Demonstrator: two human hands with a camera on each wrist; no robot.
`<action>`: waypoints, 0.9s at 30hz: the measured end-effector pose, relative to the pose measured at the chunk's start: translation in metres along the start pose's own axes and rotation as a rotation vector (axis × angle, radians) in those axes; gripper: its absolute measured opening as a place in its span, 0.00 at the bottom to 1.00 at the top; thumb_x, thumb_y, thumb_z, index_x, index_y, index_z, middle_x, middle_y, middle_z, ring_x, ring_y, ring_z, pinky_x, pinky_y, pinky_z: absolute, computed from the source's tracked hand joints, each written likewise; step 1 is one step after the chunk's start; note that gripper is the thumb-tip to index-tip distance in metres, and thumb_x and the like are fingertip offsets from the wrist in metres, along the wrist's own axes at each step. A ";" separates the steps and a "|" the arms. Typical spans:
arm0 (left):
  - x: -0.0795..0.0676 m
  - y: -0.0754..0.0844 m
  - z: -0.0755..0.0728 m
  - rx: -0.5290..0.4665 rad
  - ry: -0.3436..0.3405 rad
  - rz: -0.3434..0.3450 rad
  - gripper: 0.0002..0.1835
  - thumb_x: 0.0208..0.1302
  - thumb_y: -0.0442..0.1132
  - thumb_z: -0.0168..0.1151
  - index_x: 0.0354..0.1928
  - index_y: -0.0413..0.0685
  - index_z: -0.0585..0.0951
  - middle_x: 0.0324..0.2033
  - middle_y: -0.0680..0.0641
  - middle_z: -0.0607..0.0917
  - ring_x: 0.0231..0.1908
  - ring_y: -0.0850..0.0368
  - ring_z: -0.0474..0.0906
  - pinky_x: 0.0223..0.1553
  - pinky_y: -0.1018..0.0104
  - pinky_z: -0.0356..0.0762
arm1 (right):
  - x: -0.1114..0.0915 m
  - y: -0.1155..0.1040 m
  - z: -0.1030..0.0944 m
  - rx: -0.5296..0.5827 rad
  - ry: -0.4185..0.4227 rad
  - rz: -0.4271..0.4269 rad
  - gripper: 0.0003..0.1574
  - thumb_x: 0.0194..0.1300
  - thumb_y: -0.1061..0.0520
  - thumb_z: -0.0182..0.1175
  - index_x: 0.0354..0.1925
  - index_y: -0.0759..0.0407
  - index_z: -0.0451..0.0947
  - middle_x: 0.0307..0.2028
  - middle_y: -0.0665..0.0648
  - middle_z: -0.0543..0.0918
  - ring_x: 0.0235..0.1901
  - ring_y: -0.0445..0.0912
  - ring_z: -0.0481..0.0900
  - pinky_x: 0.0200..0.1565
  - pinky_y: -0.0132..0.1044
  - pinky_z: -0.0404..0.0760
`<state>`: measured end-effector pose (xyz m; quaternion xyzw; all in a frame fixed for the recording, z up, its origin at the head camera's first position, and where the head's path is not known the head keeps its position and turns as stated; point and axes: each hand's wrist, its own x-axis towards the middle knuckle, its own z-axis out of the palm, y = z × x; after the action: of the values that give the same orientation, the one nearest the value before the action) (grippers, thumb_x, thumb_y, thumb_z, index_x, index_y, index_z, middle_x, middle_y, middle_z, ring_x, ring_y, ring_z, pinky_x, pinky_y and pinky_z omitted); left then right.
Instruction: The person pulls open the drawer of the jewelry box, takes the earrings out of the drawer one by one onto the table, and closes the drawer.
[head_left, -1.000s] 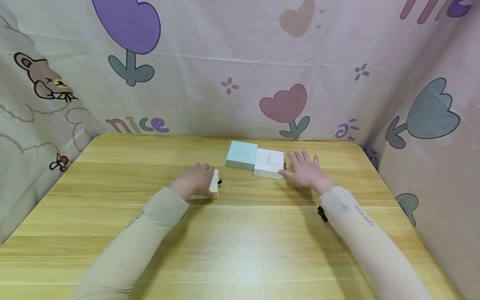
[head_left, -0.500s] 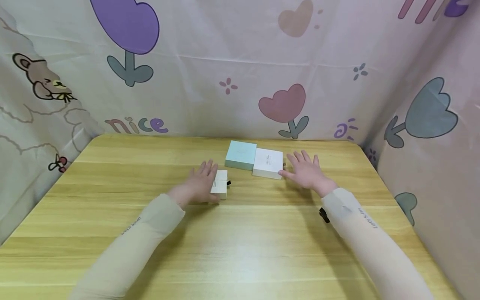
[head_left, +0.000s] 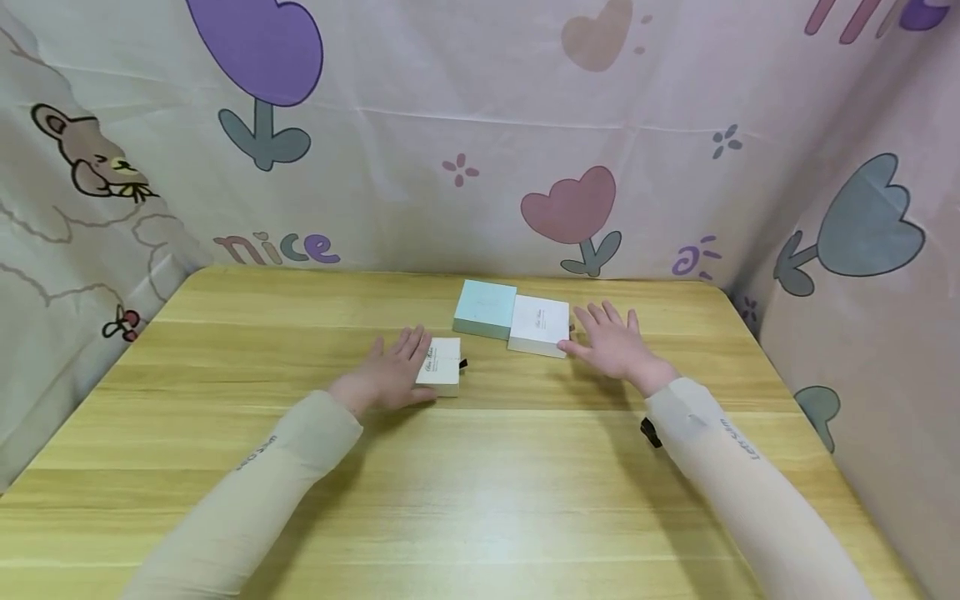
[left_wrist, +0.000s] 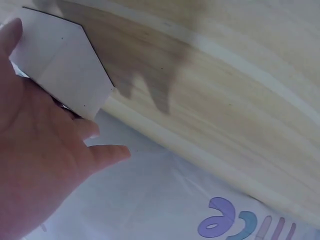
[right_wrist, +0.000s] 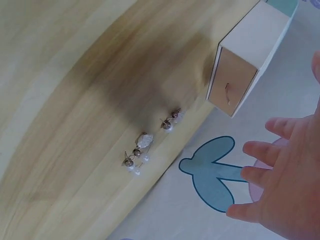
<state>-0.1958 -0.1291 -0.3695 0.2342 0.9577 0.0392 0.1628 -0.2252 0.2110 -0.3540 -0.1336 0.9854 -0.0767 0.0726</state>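
A small white drawer box (head_left: 444, 365) with a black pull tab sits left of centre. My left hand (head_left: 392, 377) lies along its left side, fingers straight and thumb at its near corner; in the left wrist view the box's white wall (left_wrist: 65, 55) stands beside the palm. Farther back, a light teal box (head_left: 486, 307) and a second white box (head_left: 540, 325) stand side by side. My right hand (head_left: 613, 346) is spread, its thumb at that white box's near right corner. Dangling earrings with pearls (right_wrist: 145, 141) lie on the table near the white box in the right wrist view.
The wooden table (head_left: 480, 500) reaches back to a printed curtain (head_left: 405, 150), which also closes off the left and right sides. A dark strap piece (head_left: 651, 432) shows under the right sleeve (head_left: 720, 450).
My left hand has gone from curling over the near white box to straight fingers along its side. That box has moved right. The right hand and the two back boxes stay in place.
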 end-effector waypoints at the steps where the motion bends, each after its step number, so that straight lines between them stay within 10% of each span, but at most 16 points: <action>1: 0.001 0.001 0.000 0.012 0.000 0.000 0.49 0.66 0.60 0.49 0.72 0.35 0.39 0.73 0.36 0.39 0.72 0.39 0.35 0.67 0.34 0.37 | 0.000 0.000 0.000 -0.001 0.001 -0.002 0.51 0.66 0.30 0.42 0.72 0.60 0.47 0.71 0.69 0.50 0.70 0.67 0.40 0.63 0.71 0.31; 27: 0.026 0.041 -0.001 0.134 -0.035 -0.006 0.48 0.67 0.63 0.43 0.72 0.38 0.37 0.73 0.38 0.36 0.73 0.42 0.34 0.68 0.38 0.42 | -0.003 -0.006 0.000 -0.008 0.011 0.002 0.48 0.66 0.31 0.45 0.70 0.61 0.54 0.69 0.69 0.55 0.70 0.67 0.40 0.63 0.70 0.31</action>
<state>-0.2003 -0.0804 -0.3701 0.2424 0.9558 -0.0296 0.1636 -0.2205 0.2064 -0.3528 -0.1327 0.9862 -0.0736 0.0667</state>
